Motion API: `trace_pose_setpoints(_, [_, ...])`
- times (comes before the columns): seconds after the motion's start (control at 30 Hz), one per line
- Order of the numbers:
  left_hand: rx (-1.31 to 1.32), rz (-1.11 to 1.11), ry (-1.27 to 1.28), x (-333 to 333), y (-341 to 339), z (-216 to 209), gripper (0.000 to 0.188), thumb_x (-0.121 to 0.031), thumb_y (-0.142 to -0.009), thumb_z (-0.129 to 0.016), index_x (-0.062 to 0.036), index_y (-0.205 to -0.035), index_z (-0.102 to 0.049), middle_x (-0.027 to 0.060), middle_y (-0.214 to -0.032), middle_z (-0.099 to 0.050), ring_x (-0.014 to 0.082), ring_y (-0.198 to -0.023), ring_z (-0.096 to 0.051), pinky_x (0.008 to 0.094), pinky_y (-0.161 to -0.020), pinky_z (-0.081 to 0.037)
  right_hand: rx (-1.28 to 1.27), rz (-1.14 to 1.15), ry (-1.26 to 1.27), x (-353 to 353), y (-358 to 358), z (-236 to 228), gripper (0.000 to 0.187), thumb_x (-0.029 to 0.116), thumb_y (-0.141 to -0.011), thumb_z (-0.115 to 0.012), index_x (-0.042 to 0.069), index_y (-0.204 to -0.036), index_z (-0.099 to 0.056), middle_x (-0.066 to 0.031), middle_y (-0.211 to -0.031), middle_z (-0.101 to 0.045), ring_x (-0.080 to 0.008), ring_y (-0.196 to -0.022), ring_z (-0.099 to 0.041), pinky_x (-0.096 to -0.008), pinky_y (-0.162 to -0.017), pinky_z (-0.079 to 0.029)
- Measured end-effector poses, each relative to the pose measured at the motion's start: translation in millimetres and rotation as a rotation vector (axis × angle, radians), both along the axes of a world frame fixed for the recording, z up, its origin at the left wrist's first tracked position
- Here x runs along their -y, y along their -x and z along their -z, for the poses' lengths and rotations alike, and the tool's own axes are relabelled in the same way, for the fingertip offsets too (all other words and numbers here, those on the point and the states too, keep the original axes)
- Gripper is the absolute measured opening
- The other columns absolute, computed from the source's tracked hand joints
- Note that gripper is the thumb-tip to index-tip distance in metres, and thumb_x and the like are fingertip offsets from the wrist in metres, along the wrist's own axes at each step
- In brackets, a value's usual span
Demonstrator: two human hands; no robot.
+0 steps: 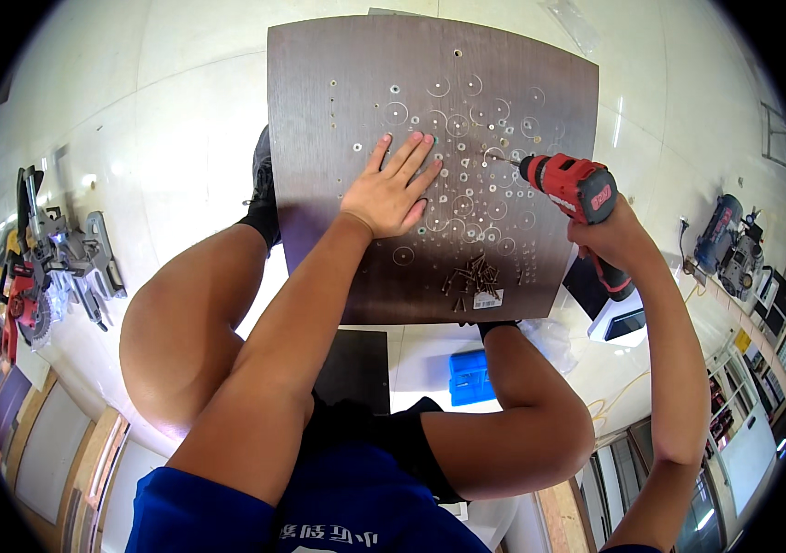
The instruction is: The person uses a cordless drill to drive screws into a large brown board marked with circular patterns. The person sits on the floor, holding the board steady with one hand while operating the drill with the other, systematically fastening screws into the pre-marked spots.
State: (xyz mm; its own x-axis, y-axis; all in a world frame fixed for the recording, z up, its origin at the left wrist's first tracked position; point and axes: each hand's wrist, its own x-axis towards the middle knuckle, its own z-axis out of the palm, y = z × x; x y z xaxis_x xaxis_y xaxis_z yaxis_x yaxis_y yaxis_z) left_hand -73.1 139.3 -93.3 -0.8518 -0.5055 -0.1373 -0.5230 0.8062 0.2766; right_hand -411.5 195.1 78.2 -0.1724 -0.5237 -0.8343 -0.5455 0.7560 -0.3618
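A dark brown wooden board (pixel 319 184) lies before me, its middle and right marked by many drilled holes and scored circles. My left hand (pixel 391 187) rests flat on it with the fingers spread. In my right hand (pixel 612 238) is a red and black cordless drill (pixel 570 184), gripped by its handle. The drill's thin bit points left, its tip at the board's surface among the holes on the right; whether it has entered the wood I cannot tell. Near the board's front edge lies a pile of screws (pixel 474 276) beside a small white label (pixel 488 300).
On the pale tiled floor (pixel 181 92), a red saw and other tools (pixel 38 267) stand at the left. More power tools (pixel 729 240) sit at the far right. A blue plastic case (pixel 471 378) lies between my legs. A white box (pixel 619 323) stands below the drill.
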Motion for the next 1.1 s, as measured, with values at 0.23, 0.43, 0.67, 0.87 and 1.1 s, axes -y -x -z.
trace_pose_setpoints(0.23, [0.013,-0.006,-0.020,1.8,-0.9,-0.2,0.068,-0.040,-0.098,-0.056,-0.0138,-0.160,-0.046,0.0156,-0.176,-0.022,0.0313,-0.164,-0.017,0.0603,-0.131,-0.012,0.171,0.150,0.050,-10.9,5.7,-4.8,0.041,-0.001,-0.078,-0.063,-0.001,-0.118,-0.061,-0.0091,-0.089,-0.071,-0.0189,-0.071,-0.071,-0.0347,-0.063,-0.058])
trace_pose_setpoints(0.43, [0.002,-0.016,-0.039,0.6,0.0,0.8,0.069,-0.039,-0.097,-0.056,-0.0139,-0.160,-0.045,0.0151,-0.176,-0.021,0.0302,-0.164,-0.016,0.0590,-0.131,-0.011,0.298,0.318,0.168,-41.7,25.3,2.4,0.060,-0.011,-0.076,-0.058,0.000,-0.135,-0.060,-0.0140,-0.110,-0.073,-0.0190,-0.088,-0.070,-0.0342,-0.069,-0.060])
trace_pose_setpoints(0.67, [0.041,-0.019,-0.015,1.2,-0.1,-2.4,0.066,-0.041,-0.099,-0.056,-0.0163,-0.160,-0.047,0.0123,-0.176,-0.023,0.0282,-0.165,-0.016,0.0577,-0.132,-0.011,0.203,0.297,0.210,-51.2,24.7,25.7,0.052,-0.006,-0.081,-0.055,0.000,-0.132,-0.063,-0.0103,-0.103,-0.072,-0.0154,-0.076,-0.067,-0.0328,-0.068,-0.060])
trace_pose_setpoints(0.87, [0.018,-0.018,-0.018,0.2,0.3,-2.8,0.068,-0.041,-0.098,-0.057,-0.0156,-0.160,-0.046,0.0128,-0.176,-0.023,0.0285,-0.164,-0.016,0.0578,-0.132,-0.011,0.191,0.323,0.159,-53.1,30.4,27.3,0.050,-0.005,-0.080,-0.056,0.000,-0.129,-0.064,-0.0096,-0.100,-0.072,-0.0147,-0.071,-0.065,-0.0324,-0.066,-0.058])
trace_pose_setpoints(1.1, [0.045,-0.012,-0.001,1.2,-0.3,-3.6,0.068,-0.042,-0.099,-0.056,-0.0169,-0.161,-0.044,0.0127,-0.176,-0.022,0.0284,-0.165,-0.015,0.0579,-0.132,-0.010,0.187,0.323,0.178,-59.2,33.3,31.0,0.048,-0.001,-0.074,-0.060,0.000,-0.122,-0.065,-0.0123,-0.102,-0.073,-0.0171,-0.069,-0.065,-0.0322,-0.067,-0.054])
